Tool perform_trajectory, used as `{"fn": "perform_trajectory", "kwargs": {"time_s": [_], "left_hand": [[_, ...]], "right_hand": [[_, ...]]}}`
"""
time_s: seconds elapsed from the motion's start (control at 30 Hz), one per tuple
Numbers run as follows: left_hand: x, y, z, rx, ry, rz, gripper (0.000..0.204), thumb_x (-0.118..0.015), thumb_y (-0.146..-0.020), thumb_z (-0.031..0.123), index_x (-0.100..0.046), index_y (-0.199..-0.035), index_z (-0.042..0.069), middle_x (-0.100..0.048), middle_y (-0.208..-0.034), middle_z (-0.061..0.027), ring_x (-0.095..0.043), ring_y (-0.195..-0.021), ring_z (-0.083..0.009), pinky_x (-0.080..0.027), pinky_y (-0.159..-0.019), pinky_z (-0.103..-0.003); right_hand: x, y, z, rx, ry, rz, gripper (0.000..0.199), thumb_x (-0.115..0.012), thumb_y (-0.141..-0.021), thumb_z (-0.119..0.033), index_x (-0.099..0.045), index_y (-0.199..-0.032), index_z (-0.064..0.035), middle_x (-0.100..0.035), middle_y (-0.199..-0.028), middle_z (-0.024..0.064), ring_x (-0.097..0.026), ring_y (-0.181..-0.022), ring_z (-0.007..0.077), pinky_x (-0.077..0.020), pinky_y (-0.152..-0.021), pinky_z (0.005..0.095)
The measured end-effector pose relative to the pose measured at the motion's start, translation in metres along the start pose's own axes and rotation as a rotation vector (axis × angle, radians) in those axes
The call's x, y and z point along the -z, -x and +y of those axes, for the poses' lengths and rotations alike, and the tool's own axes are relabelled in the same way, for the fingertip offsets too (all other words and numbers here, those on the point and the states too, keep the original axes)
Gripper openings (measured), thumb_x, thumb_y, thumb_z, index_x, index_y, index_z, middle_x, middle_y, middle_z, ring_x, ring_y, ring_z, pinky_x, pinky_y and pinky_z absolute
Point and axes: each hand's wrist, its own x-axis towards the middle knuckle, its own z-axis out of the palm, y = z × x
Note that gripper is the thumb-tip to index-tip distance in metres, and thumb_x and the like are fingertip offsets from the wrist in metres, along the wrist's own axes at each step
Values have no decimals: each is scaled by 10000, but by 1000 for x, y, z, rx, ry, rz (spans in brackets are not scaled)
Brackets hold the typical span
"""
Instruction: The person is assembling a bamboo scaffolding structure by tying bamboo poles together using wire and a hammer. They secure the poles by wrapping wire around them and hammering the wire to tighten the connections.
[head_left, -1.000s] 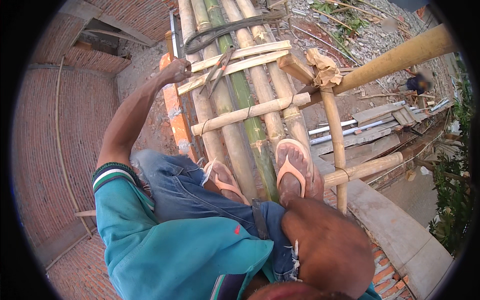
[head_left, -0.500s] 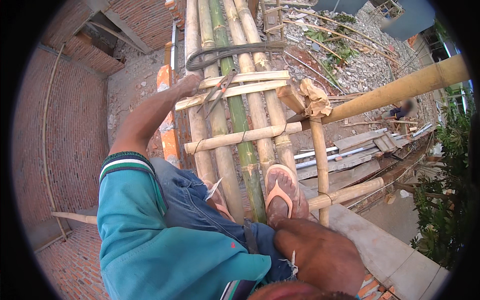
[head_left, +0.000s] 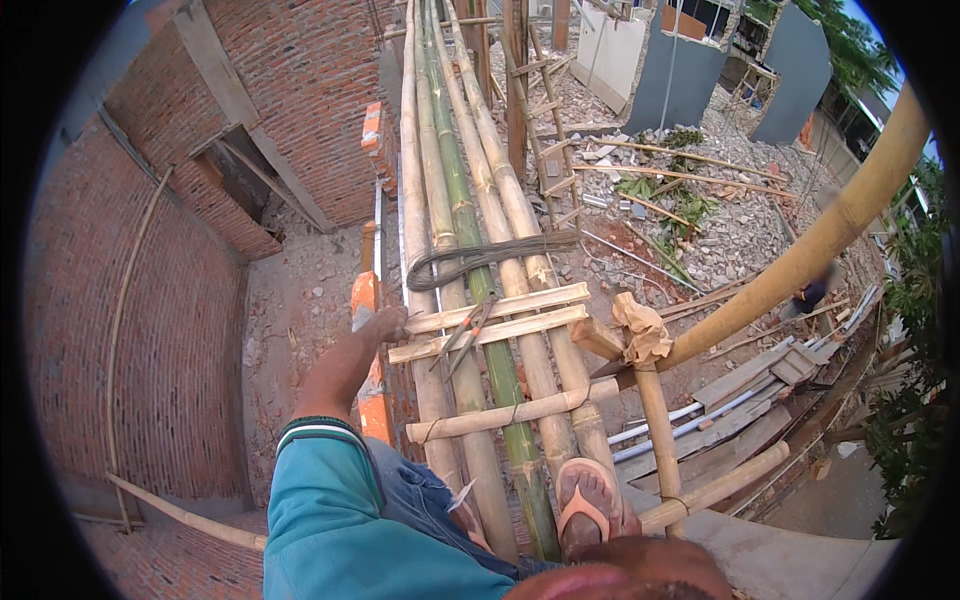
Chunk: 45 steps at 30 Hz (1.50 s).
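Observation:
My left hand (head_left: 384, 325) is closed at the left edge of a bamboo platform (head_left: 513, 398), by the left end of the upper split bamboo strip (head_left: 520, 302). Its fingers are partly hidden, so what they grip is unclear. Just right of it, pincers (head_left: 468, 332) with orange-red grips lie across the upper and lower strips. A coil of dark wire (head_left: 480, 256) rests on the poles beyond. Nearer me, a bamboo crosspiece (head_left: 510, 410) is lashed over the poles. My right hand is out of view.
My sandalled foot (head_left: 585, 505) stands on the poles. At right are a slanting bamboo rail (head_left: 790, 255) and an upright post (head_left: 660, 430) with crumpled brown paper (head_left: 641, 328) at its top. Rubble (head_left: 740, 225) lies below. Brick walls (head_left: 110, 330) stand left; a person (head_left: 812, 290) is far right.
My view has tilted up, showing more of the far platform and walls. My left hand stays at the strip's end, and the pincers and wire lie as before.

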Motion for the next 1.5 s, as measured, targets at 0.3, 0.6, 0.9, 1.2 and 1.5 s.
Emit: {"fn": "perform_trajectory", "kwargs": {"time_s": [0.3, 0.6, 0.9, 1.2, 1.5], "left_hand": [[40, 30, 4, -17, 621, -152, 351, -865, -836, 275, -716, -1017, 13, -692, -886, -22, -621, -873, -135, -481, -743, -323], [87, 35, 3, -96, 828, 81, 238, -729, -971, 296, -735, -1036, 67, -667, -855, 20, -571, -819, -89, -446, -737, -282], [99, 38, 7, -171, 882, 247, 213, -664, -1016, 265, -703, -1026, 56, -654, -918, 11, -545, -941, -93, -422, -919, -279], [96, 46, 7, -133, 888, 258, 230, -671, -1020, 260, -702, -1068, 37, -617, -959, 26, -517, -975, -91, -415, -940, -290], [115, 56, 28, -310, 423, 652, 225, -660, -1001, 157, -692, -1190, 38, -695, -1121, -86, -650, -1051, -206, -510, -915, -331]], "right_hand": [[-4, 1, 2, -1, -23, -18, 546, -431, -1052, -432, -573, -1354, 1, -643, -1220, 317, -605, -1157, 494, -434, -987, 556], [-4, 13, 5, 36, -73, -47, 538, -429, -1054, -426, -586, -1338, 3, -645, -1208, 319, -609, -1147, 497, -442, -976, 552], [-7, 18, 0, 10, -84, -107, 531, -428, -1055, -420, -599, -1322, 6, -647, -1197, 322, -613, -1136, 501, -451, -966, 549], [-5, 18, -3, -6, -84, -134, 525, -426, -1057, -414, -613, -1305, 8, -650, -1186, 325, -616, -1126, 504, -460, -955, 546], [-7, 18, -4, 20, -30, -61, 475, -437, -1063, -361, -654, -1237, 24, -677, -1050, 333, -662, -1008, 504, -511, -855, 513]]}}
